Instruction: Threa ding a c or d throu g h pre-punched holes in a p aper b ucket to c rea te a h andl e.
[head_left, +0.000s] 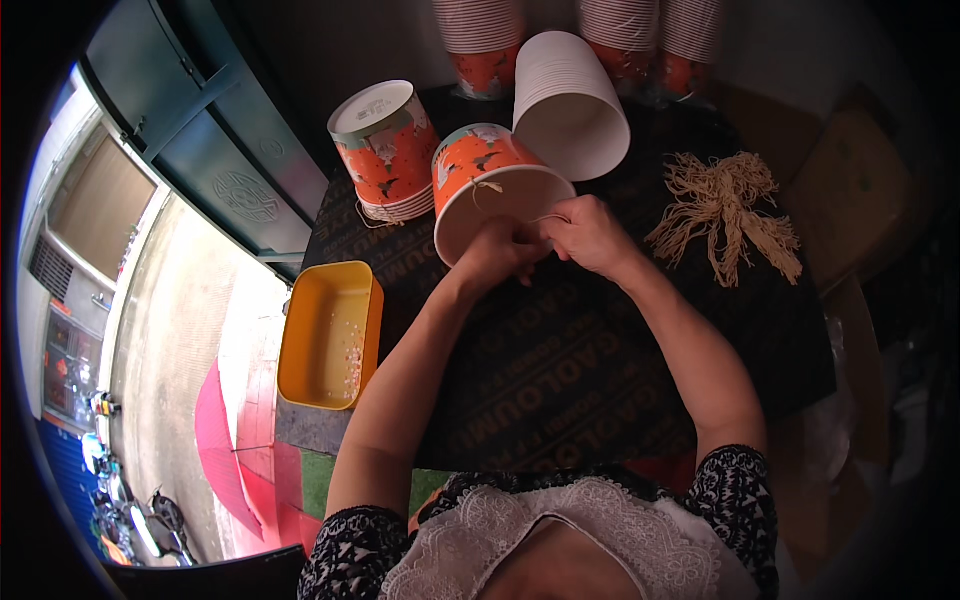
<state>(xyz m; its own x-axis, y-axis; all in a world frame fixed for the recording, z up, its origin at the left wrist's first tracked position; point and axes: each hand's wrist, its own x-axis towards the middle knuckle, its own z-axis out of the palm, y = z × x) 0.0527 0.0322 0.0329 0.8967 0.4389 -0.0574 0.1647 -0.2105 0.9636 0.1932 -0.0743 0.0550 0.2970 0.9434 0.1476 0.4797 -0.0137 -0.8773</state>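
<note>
An orange patterned paper bucket (470,160) lies tilted at the middle of the table, its white mouth facing me. A short knotted cord (488,187) sticks out at the upper part of its rim. At the rim's right side, my right hand (592,236) pinches a thin pale cord (548,217). My left hand (496,252) reaches across the bucket's mouth with its fingers curled closed, their tips against those of the right hand. Whatever lies between the left fingers is hidden.
Upside down at the left stands a stack of orange buckets (385,150) with cord at its rims. White nested buckets (570,110) lie behind; wrapped stacks (480,40) stand farther back. A yellow tub (331,335) holds small bits. Loose cords (730,215) lie right.
</note>
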